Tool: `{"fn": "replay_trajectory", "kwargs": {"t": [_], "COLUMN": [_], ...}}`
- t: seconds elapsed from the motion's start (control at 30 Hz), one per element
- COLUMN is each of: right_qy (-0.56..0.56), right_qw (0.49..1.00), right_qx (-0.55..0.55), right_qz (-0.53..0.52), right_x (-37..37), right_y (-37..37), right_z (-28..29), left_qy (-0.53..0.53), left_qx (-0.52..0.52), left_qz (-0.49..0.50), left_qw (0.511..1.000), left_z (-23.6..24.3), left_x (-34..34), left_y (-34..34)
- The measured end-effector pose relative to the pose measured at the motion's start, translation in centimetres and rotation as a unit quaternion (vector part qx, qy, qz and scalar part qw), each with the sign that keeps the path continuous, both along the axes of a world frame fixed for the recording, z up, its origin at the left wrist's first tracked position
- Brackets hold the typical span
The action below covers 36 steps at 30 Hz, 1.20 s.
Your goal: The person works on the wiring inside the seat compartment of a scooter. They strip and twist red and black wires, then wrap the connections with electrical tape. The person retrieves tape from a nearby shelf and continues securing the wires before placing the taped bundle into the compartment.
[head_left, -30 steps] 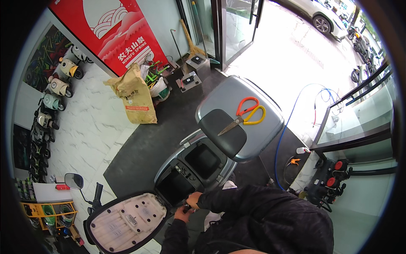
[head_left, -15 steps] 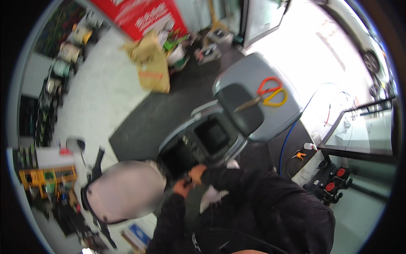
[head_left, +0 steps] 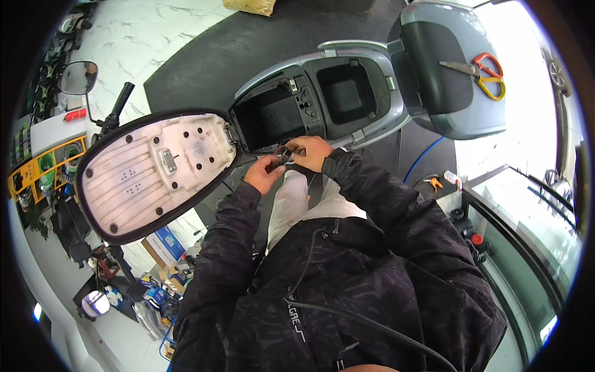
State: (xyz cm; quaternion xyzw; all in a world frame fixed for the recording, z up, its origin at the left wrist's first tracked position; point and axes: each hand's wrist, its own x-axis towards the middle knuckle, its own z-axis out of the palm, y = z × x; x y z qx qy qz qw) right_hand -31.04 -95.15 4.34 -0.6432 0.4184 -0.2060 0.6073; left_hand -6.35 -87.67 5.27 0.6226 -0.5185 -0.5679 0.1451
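Note:
My left hand (head_left: 263, 175) and my right hand (head_left: 311, 152) meet at the near edge of a scooter's storage compartment (head_left: 266, 118). Between their fingertips they pinch a small dark part with thin wires (head_left: 282, 155), one of them reddish. Its exact kind is too small to make out, and fingers cover some of it. To the left, the scooter seat (head_left: 142, 177) is tipped open with its pale underside up. A second, squarish bin (head_left: 346, 92) lies right of the compartment, past a divider with small fittings (head_left: 305, 102).
Scissors with red and yellow handles (head_left: 483, 74) lie on the grey rear box (head_left: 446, 80). A blue hose (head_left: 421, 158) runs along the floor on the right. Boxes (head_left: 164, 245) stand at lower left, near a glass case (head_left: 520, 211) at right.
The view has tilted down and shifted, so the scooter appears higher and the seat's underside is sharp. Both hands stay together at the compartment's edge.

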Motion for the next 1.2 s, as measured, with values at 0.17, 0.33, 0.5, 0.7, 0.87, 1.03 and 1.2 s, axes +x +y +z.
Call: {"fn": "replay_trajectory", "kwargs": {"t": [0.17,0.33,0.5,0.7,0.87,1.03,1.2], "right_qy": [-0.04,0.017,0.053,0.045,0.046,0.027,0.032], "right_qw": [0.992,0.982,0.971,0.968,0.968,0.971,0.974], "right_qx": [0.049,0.005,-0.091,-0.06,-0.074,-0.086,-0.118], "right_qz": [-0.106,-0.187,-0.213,-0.239,-0.236,-0.224,-0.191], "right_x": [2.1,4.0,5.6,5.7,5.9,5.8,5.1], "right_y": [3.2,5.8,6.8,7.4,7.5,7.1,6.9], "right_z": [1.6,3.7,2.7,0.1,-1.3,-2.6,-2.6], "left_qy": [0.149,0.184,0.066,-0.027,-0.044,-0.034,-0.062], "left_qx": [0.024,-0.054,-0.131,-0.188,-0.219,-0.223,-0.234], "left_qz": [0.044,0.072,0.064,0.084,0.094,0.1,0.079], "left_qw": [0.988,0.979,0.987,0.978,0.97,0.969,0.967], "left_z": [-1.9,-1.7,-0.1,-0.8,-2.3,-3.2,-3.3], "left_x": [1.6,1.2,0.1,-1.7,-2.1,-2.0,-1.9], "left_y": [0.8,1.2,1.9,2.6,2.7,3.2,3.2]}}
